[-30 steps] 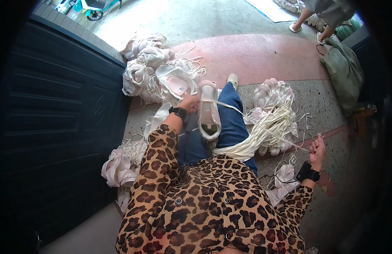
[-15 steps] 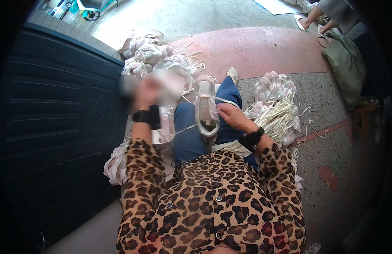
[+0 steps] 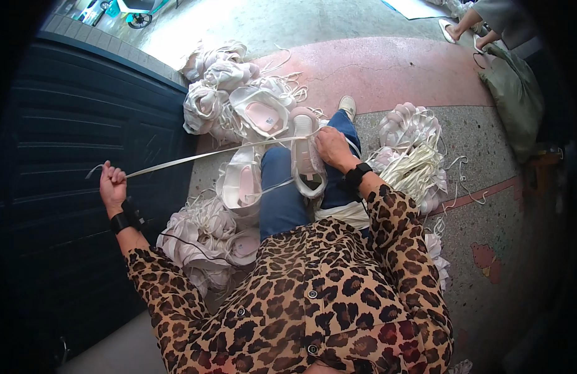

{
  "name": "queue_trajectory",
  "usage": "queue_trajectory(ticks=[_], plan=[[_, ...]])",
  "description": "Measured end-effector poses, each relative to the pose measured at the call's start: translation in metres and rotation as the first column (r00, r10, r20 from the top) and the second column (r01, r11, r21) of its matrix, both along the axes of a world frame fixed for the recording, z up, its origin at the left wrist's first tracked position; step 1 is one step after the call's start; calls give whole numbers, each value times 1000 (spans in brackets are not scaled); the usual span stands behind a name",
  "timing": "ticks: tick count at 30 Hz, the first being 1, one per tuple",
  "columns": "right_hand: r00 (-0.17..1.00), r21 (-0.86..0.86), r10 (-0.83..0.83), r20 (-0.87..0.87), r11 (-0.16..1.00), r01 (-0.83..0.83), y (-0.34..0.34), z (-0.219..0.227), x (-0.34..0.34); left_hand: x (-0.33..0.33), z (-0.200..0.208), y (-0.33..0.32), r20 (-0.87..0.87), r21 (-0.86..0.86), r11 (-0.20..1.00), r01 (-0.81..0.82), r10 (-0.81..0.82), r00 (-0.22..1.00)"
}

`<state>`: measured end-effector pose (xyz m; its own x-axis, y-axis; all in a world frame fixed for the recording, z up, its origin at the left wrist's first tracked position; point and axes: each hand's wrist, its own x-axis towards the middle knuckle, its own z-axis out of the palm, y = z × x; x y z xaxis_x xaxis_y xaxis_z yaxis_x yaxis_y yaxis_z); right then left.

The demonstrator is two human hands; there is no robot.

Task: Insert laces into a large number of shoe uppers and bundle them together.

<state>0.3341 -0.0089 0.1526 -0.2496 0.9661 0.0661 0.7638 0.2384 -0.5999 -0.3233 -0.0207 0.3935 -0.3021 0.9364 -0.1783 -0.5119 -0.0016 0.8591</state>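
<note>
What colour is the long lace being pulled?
White: the lace stretches from the left hand to the shoe, clearest in the head view.

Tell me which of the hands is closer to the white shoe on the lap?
Right. The right hand rests on the white shoe on the lap. The left hand is far out to the left, pulling the white lace taut.

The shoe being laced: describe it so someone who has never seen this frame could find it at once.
Start at the person's blue-jeaned legs stretched over the floor. The white shoe lies on them, pinned by the right hand. Unlike the loose shoes in the pile beyond, a taut white lace runs from it to the raised left hand.
</note>
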Motion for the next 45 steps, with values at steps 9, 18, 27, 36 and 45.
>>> queue_trajectory(ticks=[9,18,27,36,45], plan=[[969,41,-49,243,998,40,-1,6,-13,61,-26,-5,-343,-173,981,-87,23,939],[940,153,-33,338,988,-20,-3,16,-17,379,-169,6,-401,-507,693,513,-716,571],[974,109,-58,218,993,35,-6,5,-9,489,-213,19,-193,-545,674,499,-680,708],[964,-3,-57,259,998,60,-25,28,-11,469,-192,22,-696,-449,826,340,-562,446],[980,1,56,193,998,-57,-15,-5,1,503,-194,16,-879,-469,789,396,-375,-293]])
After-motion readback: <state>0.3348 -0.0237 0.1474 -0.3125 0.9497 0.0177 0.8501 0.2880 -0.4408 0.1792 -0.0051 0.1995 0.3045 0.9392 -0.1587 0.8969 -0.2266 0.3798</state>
